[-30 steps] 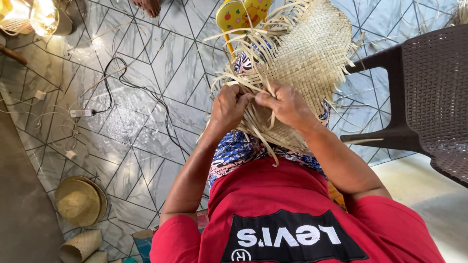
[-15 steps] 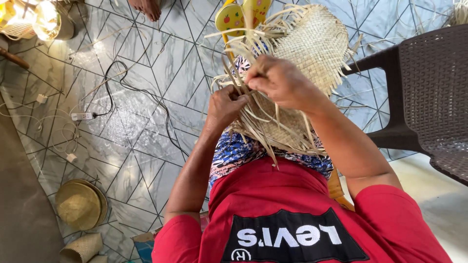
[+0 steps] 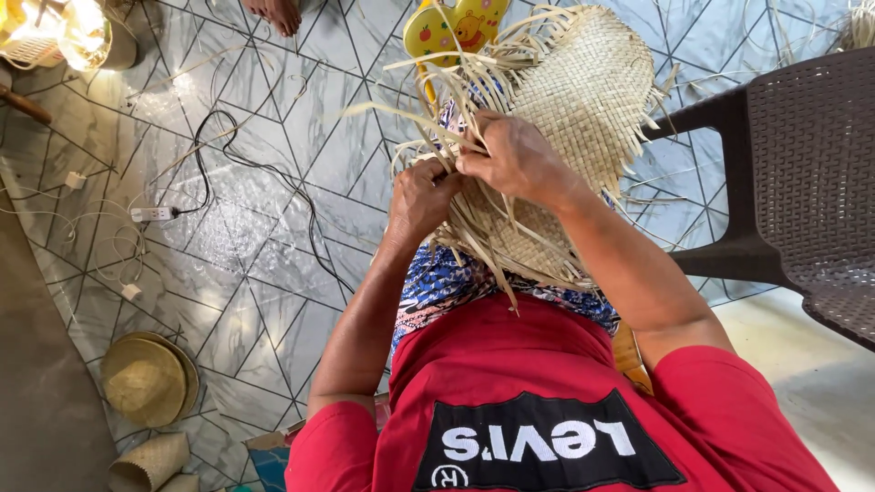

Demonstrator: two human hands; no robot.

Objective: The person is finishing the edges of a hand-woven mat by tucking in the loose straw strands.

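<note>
The left hand (image 3: 421,196) and right hand (image 3: 515,159) met at the near edge of a half-woven mat (image 3: 583,87) of flat, pale straw strips, held over the lap above a blue patterned cloth (image 3: 447,282). The left fingers were curled shut around a bunch of loose strips (image 3: 483,246); the right fingers were bent down and pinched on strips at the mat's edge — knuckles up, tips hidden in the straw. The woven part showed a tight, even checker plaiting, rounded in outline, with unworked ends fanning out stiff and ragged all round.

Beyond the mat lay a yellow plastic sandal (image 3: 456,27). To the right stood a dark chair (image 3: 802,182) with a mesh-textured seat. The floor (image 3: 255,264) was glossy grey tile cut by thin diagonal lines; a black cable (image 3: 264,173) ran across it to a white power strip (image 3: 150,214). Lower left sat a round straw hat (image 3: 146,378) and a small woven basket (image 3: 150,460).
</note>
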